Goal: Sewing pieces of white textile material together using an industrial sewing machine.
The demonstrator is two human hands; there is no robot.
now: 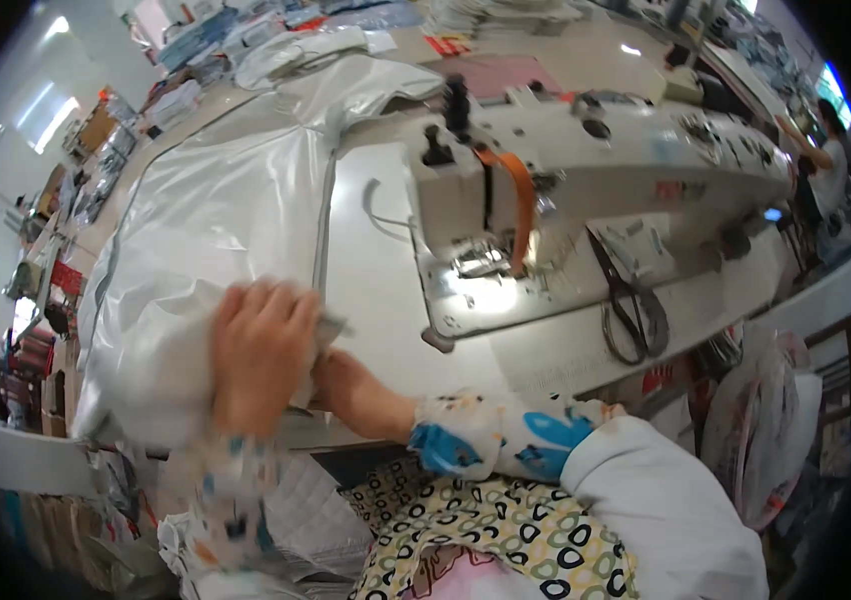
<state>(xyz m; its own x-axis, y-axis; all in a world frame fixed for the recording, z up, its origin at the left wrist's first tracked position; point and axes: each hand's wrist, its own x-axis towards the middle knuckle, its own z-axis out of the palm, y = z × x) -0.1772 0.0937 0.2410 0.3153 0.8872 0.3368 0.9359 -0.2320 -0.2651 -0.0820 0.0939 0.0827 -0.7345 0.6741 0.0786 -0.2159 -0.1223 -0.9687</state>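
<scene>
A large sheet of shiny silvery-white fabric [216, 200] with a dark trimmed edge lies over the left of the sewing table. At its near right corner my left hand [264, 345], slightly blurred, is closed over the fabric with the fingers bent. My right hand [351, 392] pinches the same edge just beside it; its fingertips are partly hidden by the fabric. To the right stands a white sewing machine [606, 160], its lamp lighting the needle plate and presser foot [486, 262]. Neither hand touches the machine.
Scissors [624, 312] with dark handles lie on the table right of the needle area, near a small clear packet [641, 248]. An orange strap [521, 205] hangs on the machine head. Piled fabrics cover the far table. Another person [826, 165] sits at the far right.
</scene>
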